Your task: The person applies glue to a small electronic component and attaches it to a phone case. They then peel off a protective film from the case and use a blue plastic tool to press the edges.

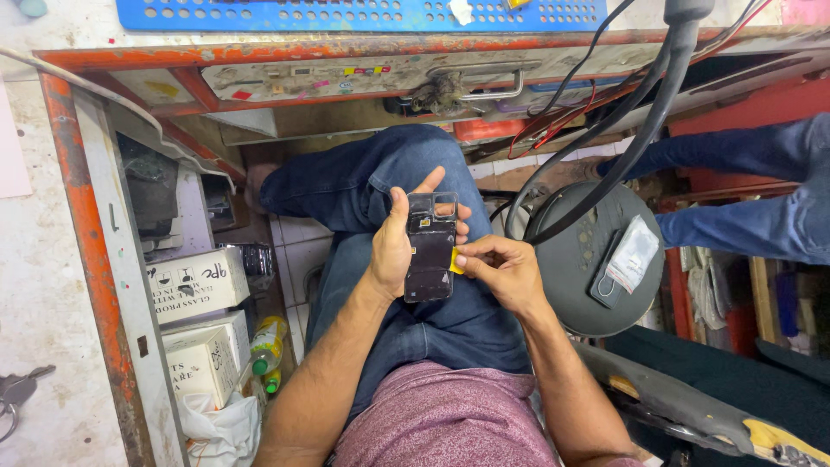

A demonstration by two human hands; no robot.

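A dark phone body (430,249) with its back cover off is held upright over my lap. My left hand (391,246) grips its left edge, thumb on the top, fingers curled behind. My right hand (500,270) sits at its right edge and pinches a small yellow piece (455,262) against the side of the phone. My legs in blue jeans (363,182) are crossed below the hands.
An orange-painted workbench (82,216) with a metal drawer (380,78) is in front. White cardboard boxes (186,284) and a green-capped bottle (266,344) stand under it at left. A round grey stool (571,285) holds a plastic bag. Black cables (640,130) hang at right. Another person's legs (761,186) are at far right.
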